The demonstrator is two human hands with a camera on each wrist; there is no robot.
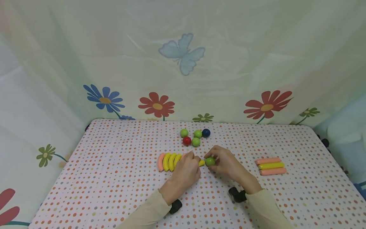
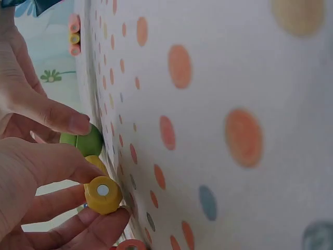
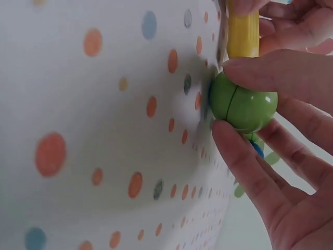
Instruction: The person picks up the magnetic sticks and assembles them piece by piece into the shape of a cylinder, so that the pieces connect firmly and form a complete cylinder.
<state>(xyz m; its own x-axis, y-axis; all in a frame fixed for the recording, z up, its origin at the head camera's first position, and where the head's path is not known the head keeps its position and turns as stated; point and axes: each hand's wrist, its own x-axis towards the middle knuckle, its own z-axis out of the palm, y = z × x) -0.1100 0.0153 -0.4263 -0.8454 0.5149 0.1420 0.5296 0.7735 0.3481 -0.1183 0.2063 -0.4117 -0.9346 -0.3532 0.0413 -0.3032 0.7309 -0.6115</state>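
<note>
My left hand [image 1: 186,170] pinches a yellow magnetic building rod [image 1: 201,163] between thumb and fingers. In the left wrist view one yellow end [image 2: 104,197] with a round silver magnet faces the camera. My right hand [image 1: 227,162] grips a green ball [image 1: 210,161] with a seam around it, thumb and fingertips on opposite sides. The ball sits against the rod's end, low over the dotted cloth, in the right wrist view. Just left of my left hand lies a row of curved pink and yellow pieces [image 1: 171,161], partly covered by that hand.
Beyond the hands, several green balls [image 1: 196,142], a red ball [image 1: 187,141] and a dark blue ball [image 1: 206,133] cluster on the dotted tablecloth [image 1: 120,187]. On the right lie two pink straight rods [image 1: 273,171] with a yellow straight rod [image 1: 271,165] between them. A flowered curtain hangs behind.
</note>
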